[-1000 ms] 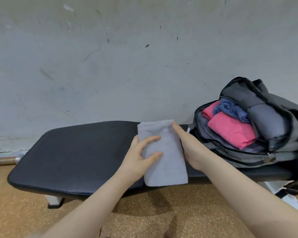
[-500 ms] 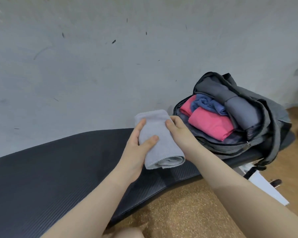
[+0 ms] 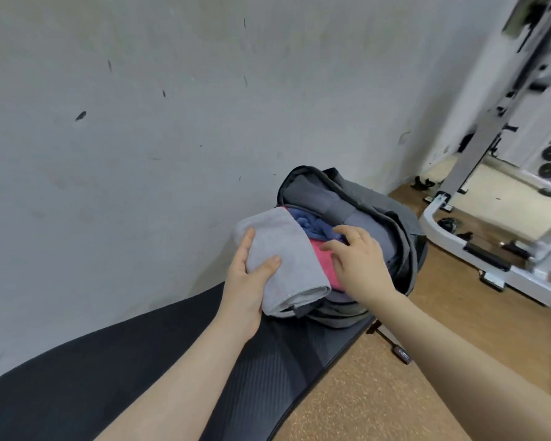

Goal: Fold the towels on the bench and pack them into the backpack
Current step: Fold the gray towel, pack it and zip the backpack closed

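Towel [image 3: 280, 259] in grey is now sitting over the near-left edge of the open backpack [image 3: 395, 224], while half a second ago it was being held above the bench [image 3: 115, 370], short of the bag. The left hand [image 3: 248, 281] is gripping the folded towel alone, thumb on top and fingers curled around its left side. The right hand [image 3: 357, 262] has let go and is reaching into the bag with fingers spread and relaxed, touching the pink towel [image 3: 320, 259] and the blue towel [image 3: 312, 227] already packed there. I judge that the person is making room, so that the grey piece can be pushed down next.

The grey towel is looking soft and thick, folded into a long bundle with a rounded fold at its near end. The blue one is lying crumpled, the pink one flatter. The backpack is made of grey woven fabric, with its flap standing open at the far side. The bench pad is black and finely ribbed. To the right, the floor is looking like cork, with a white metal frame [image 3: 477, 249] standing on it.
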Demonstrator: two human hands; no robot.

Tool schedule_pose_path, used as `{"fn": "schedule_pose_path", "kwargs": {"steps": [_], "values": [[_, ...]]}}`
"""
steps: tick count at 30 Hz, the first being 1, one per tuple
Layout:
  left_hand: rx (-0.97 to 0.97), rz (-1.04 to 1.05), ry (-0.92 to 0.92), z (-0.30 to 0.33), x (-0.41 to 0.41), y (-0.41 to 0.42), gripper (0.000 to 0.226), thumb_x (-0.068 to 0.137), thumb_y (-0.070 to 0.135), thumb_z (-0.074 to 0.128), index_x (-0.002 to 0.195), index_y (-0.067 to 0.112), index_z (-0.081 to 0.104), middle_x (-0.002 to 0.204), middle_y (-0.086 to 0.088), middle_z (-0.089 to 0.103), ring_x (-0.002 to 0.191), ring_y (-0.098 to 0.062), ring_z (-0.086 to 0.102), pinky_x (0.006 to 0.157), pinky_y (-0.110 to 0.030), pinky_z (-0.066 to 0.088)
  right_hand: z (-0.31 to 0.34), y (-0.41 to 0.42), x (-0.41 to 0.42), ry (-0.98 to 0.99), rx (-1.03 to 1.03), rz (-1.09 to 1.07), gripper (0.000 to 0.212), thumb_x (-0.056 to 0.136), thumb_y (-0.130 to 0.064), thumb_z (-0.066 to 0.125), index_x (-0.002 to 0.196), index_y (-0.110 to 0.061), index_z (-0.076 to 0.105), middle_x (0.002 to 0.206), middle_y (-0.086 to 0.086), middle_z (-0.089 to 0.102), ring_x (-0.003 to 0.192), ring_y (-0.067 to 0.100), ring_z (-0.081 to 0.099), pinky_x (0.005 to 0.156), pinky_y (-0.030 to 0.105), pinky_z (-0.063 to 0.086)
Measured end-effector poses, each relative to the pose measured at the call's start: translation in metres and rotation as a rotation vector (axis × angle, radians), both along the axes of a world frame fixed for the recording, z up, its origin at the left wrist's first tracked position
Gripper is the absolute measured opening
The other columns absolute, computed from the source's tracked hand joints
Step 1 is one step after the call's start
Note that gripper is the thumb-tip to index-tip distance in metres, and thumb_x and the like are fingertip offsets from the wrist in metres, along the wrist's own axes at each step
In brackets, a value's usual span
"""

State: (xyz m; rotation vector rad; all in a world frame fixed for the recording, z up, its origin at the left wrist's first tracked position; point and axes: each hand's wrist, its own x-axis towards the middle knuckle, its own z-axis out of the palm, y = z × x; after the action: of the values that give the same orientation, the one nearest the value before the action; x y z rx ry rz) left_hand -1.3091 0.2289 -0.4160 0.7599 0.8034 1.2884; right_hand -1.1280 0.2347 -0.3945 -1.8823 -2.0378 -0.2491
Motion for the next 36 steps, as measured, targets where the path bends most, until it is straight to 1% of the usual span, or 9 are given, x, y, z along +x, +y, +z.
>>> {"fn": "schedule_pose_path", "kwargs": {"steps": [2,7,10,12,15,19,21,23,36], "values": [[0.015,-0.007,0.000,-0.001,0.011,0.012,0.062,0.083,0.004,0.063,0.122,0.047,0.043,0.130,0.005,0.052,0.115,-0.014,0.055,0.098,-0.037,0.046,0.007,0.009,0.014,-0.141,0.003,-0.020,0.022,0.069,-0.013,0.063,0.088,-0.017,0.074,0.111,0.018,0.066,0.101,0.041,0.063,0.080,0.050,0.050],[-0.010,0.023,-0.082,-0.016,0.042,0.043,0.059,0.084,0.010,0.062,0.132,0.037,0.041,0.135,0.004,0.047,0.119,-0.014,0.051,0.102,-0.037,0.043,0.011,0.044,0.032,-0.276,-0.082,-0.034,0.040,0.087,-0.021,0.055,0.126,-0.013,0.055,0.136,0.015,0.051,0.124,0.036,0.049,0.101,0.048,0.039],[0.009,0.017,-0.099,-0.032,0.060,0.065,0.061,0.087,0.014,0.060,0.138,0.035,0.034,0.141,0.003,0.042,0.124,-0.014,0.047,0.106,-0.039,0.039,0.008,0.064,0.039,-0.277,-0.155,-0.056,0.044,0.091,-0.030,0.051,0.131,-0.015,0.041,0.135,0.009,0.043,0.119,0.032,0.044,0.083,0.039,0.044],[0.071,0.016,0.245,-0.048,0.071,0.075,0.067,0.087,0.019,0.061,0.143,0.033,0.026,0.150,0.000,0.025,0.134,-0.017,0.032,0.112,-0.038,0.030,0.009,0.071,0.046,-0.221,-0.151,-0.086,0.050,0.087,-0.036,0.058,0.128,-0.014,0.040,0.128,0.009,0.045,0.114,0.031,0.046,0.077,0.038,0.045],[0.316,0.254,1.202,-0.079,0.078,0.079,0.079,0.077,0.031,0.071,0.143,0.023,0.029,0.152,-0.015,0.006,0.138,-0.036,0.015,0.111,-0.054,0.024,0.001,0.074,0.054,-0.187,-0.215,-0.130,0.064,0.081,-0.046,0.064,0.130,-0.014,0.039,0.127,0.009,0.044,0.115,0.031,0.046,0.085,0.039,0.046],[0.764,0.481,1.565,-0.100,0.078,0.091,0.081,0.071,0.045,0.065,0.139,0.015,0.030,0.144,-0.020,0.020,0.136,-0.036,0.015,0.107,-0.053,0.025,-0.001,0.078,0.059,-0.165,-0.252,-0.075,0.060,0.083,-0.041,0.064,0.129,-0.011,0.040,0.128,0.011,0.041,0.113,0.034,0.046,0.089,0.040,0.043],[0.992,0.455,1.621,-0.104,0.080,0.097,0.070,0.081,0.048,0.047,0.141,0.020,0.024,0.146,-0.015,0.021,0.141,-0.030,0.011,0.110,-0.045,0.019,0.005,0.080,0.063,-0.135,-0.285,-0.033,0.058,0.085,-0.034,0.063,0.133,-0.010,0.039,0.131,0.012,0.039,0.112,0.035,0.049,0.089,0.038,0.042],[1.030,0.382,1.668,-0.104,0.084,0.099,0.067,0.083,0.052,0.037,0.141,0.021,0.026,0.148,-0.011,0.021,0.138,-0.028,0.018,0.111,-0.042,0.015,0.014,0.082,0.067,-0.140,-0.312,0.016,0.053,0.091,-0.027,0.055,0.137,-0.011,0.036,0.136,0.011,0.038,0.114,0.034,0.050,0.089,0.037,0.042],[0.601,0.368,1.538,-0.075,0.151,0.097,0.068,0.080,0.056,0.040,0.134,0.015,0.041,0.141,-0.011,0.044,0.131,-0.028,0.030,0.107,-0.041,0.023,0.023,0.080,0.067,0.050,-0.059,0.056,0.037,0.096,-0.012,0.042,0.132,-0.012,0.047,0.128,0.008,0.050,0.111,0.030,0.051,0.084,0.033,0.038]]}}
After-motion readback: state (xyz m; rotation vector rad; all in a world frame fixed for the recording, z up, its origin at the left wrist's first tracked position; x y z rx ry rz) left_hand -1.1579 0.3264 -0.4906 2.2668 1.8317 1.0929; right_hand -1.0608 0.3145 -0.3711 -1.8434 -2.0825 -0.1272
